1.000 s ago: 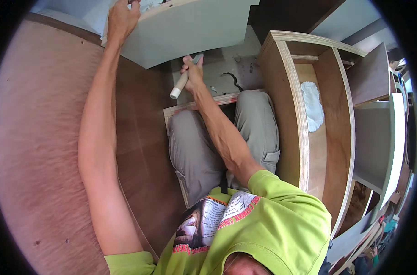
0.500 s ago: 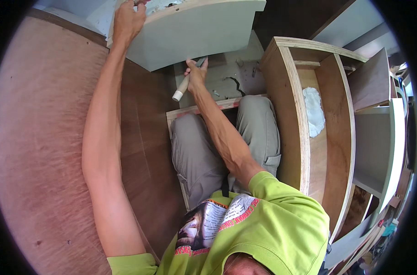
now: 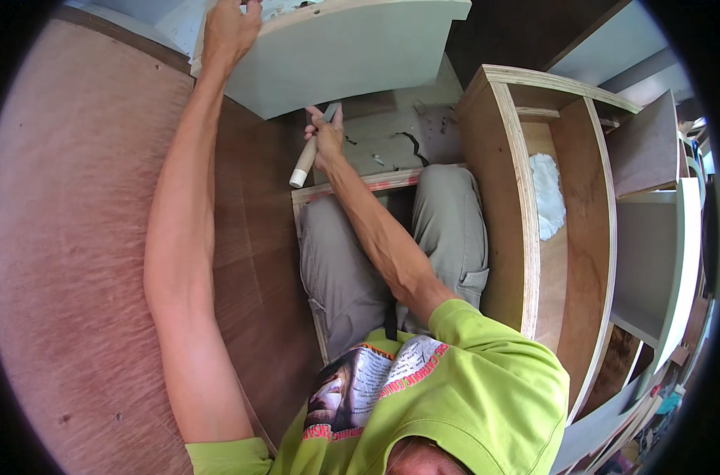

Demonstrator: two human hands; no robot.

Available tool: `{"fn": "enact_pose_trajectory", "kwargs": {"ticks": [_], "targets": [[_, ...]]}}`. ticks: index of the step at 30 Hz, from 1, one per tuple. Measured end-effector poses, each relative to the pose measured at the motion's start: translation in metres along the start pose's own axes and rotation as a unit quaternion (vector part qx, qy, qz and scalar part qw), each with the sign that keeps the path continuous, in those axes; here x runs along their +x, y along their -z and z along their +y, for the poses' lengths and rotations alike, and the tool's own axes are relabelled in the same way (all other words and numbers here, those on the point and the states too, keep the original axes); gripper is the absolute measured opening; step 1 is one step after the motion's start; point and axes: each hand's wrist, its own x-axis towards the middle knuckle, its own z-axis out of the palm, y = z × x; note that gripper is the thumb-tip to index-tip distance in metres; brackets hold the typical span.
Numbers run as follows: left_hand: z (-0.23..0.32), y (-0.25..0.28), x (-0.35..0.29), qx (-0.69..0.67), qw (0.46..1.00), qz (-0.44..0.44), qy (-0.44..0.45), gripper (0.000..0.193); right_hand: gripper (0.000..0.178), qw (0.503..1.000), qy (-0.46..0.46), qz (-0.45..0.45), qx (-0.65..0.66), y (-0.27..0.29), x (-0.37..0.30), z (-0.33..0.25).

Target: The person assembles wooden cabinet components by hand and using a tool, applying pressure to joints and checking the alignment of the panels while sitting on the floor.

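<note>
My right hand (image 3: 326,142) grips a chisel (image 3: 303,165) with a pale wooden handle and a flat grey metal blade. The handle's white end slants down toward my left knee. The blade points up, close under the lower edge of a light grey panel (image 3: 344,63). At the panel's upper left corner is my left hand (image 3: 231,36), its fingers bent and closed over the top edge. The picture's upper rim cuts off those fingertips, so what they hold cannot be made out.
A large reddish-brown plywood board (image 3: 75,237) stands along my left side. On the right is an open wooden cabinet frame (image 3: 518,198) with a crumpled white piece (image 3: 547,196) inside. Dark debris (image 3: 411,146) lies on the grey surface beyond my knees.
My right hand has moved slightly left, bringing the chisel with it; the handle end sits lower. My left hand stays at the panel's corner. The whole view has shifted a little.
</note>
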Motion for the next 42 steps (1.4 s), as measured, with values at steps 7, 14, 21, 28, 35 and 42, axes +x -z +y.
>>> {"fn": "enact_pose_trajectory", "kwargs": {"ticks": [7, 14, 21, 28, 35, 42], "targets": [[0.008, 0.0, 0.001, -0.005, 1.0, -0.021, 0.022, 0.025, 0.071, 0.999, 0.002, 0.007, -0.045, 0.004, -0.006, -0.007], [0.004, 0.003, -0.004, -0.001, 1.0, -0.004, 0.024, 0.024, 0.055, 0.995, -0.071, -0.047, -0.06, -0.019, -0.059, 0.007], [0.013, -0.002, 0.001, -0.025, 0.999, 0.017, -0.009, 0.023, 0.035, 0.974, -0.194, -0.064, 0.098, -0.048, -0.027, 0.034], [0.008, 0.0, -0.003, -0.003, 1.0, 0.03, 0.0, 0.023, 0.037, 0.972, -0.206, -0.068, 0.091, -0.044, -0.038, 0.033], [0.004, -0.002, -0.007, 0.001, 0.999, 0.032, -0.011, 0.023, 0.029, 0.968, -0.229, -0.07, 0.071, -0.041, -0.02, 0.033], [0.012, 0.0, -0.001, -0.002, 1.0, 0.02, 0.022, 0.023, 0.028, 0.964, -0.253, -0.082, -0.006, -0.049, -0.01, 0.033]]}}
